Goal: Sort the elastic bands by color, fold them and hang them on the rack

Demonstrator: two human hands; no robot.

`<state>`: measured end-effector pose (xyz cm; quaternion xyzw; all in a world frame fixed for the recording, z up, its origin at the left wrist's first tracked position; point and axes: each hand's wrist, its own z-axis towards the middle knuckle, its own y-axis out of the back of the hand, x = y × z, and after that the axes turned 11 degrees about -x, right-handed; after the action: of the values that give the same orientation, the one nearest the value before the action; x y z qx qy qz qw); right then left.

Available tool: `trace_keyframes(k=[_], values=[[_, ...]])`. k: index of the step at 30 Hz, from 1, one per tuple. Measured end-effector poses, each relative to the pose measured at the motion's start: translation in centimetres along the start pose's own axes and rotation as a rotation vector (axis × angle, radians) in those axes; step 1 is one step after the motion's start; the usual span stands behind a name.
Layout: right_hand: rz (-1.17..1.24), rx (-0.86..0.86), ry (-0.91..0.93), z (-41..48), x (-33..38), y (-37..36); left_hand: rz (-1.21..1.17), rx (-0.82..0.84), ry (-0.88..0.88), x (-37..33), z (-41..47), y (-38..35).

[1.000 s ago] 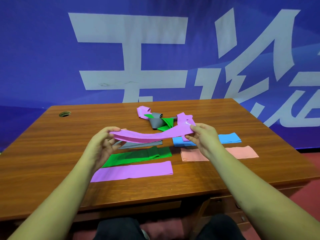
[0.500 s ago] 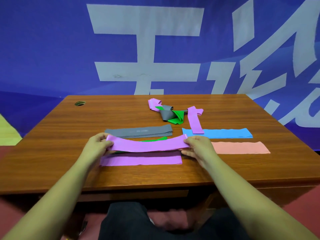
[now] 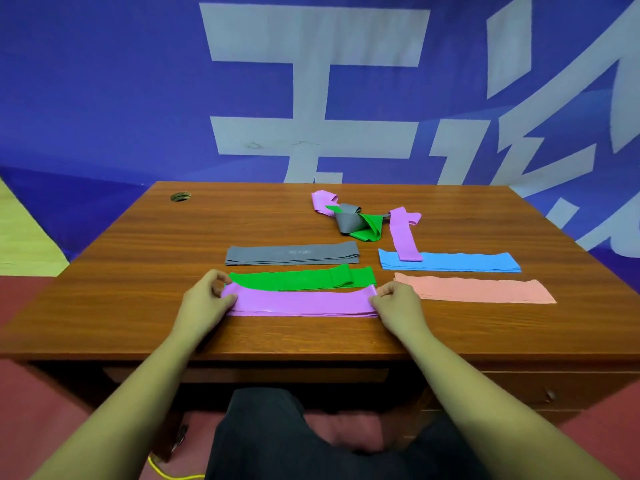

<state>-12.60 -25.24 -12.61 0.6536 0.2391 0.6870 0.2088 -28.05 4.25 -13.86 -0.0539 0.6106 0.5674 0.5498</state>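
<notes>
A purple band (image 3: 301, 302) lies flat on another purple band near the table's front edge. My left hand (image 3: 207, 301) pinches its left end and my right hand (image 3: 398, 303) pinches its right end. Behind it lie a folded green band (image 3: 301, 279) and a folded grey band (image 3: 292, 253). To the right are a blue band (image 3: 460, 262) and a pink band (image 3: 481, 291). A tangle of grey, green and purple bands (image 3: 356, 221) sits farther back, and a loose purple strip (image 3: 403, 237) runs from it onto the blue band. No rack is in view.
The wooden table (image 3: 138, 271) has a cable hole (image 3: 180, 196) at its back left corner. A blue banner with large white characters (image 3: 311, 98) hangs right behind the table. My dark-trousered legs (image 3: 311, 438) are under the front edge.
Both hands have brought the purple band down from the air and toward me, laying it on the purple band on the table. The green band is uncovered again.
</notes>
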Motion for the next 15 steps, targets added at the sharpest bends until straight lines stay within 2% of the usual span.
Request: trace_keyframes(k=[6,11,15], values=[[-0.131,-0.042,0.151,-0.9,-0.6,-0.6,0.126,-0.037,-0.109,0.7,-0.6,-0.7],[-0.208,-0.114,0.253,-1.7,-1.0,-1.2,0.148,-0.055,-0.068,1.2,-1.3,-0.9],[-0.217,-0.134,0.302,-0.6,0.2,-0.5,0.145,-0.142,-0.169,0.0,-1.0,-0.7]])
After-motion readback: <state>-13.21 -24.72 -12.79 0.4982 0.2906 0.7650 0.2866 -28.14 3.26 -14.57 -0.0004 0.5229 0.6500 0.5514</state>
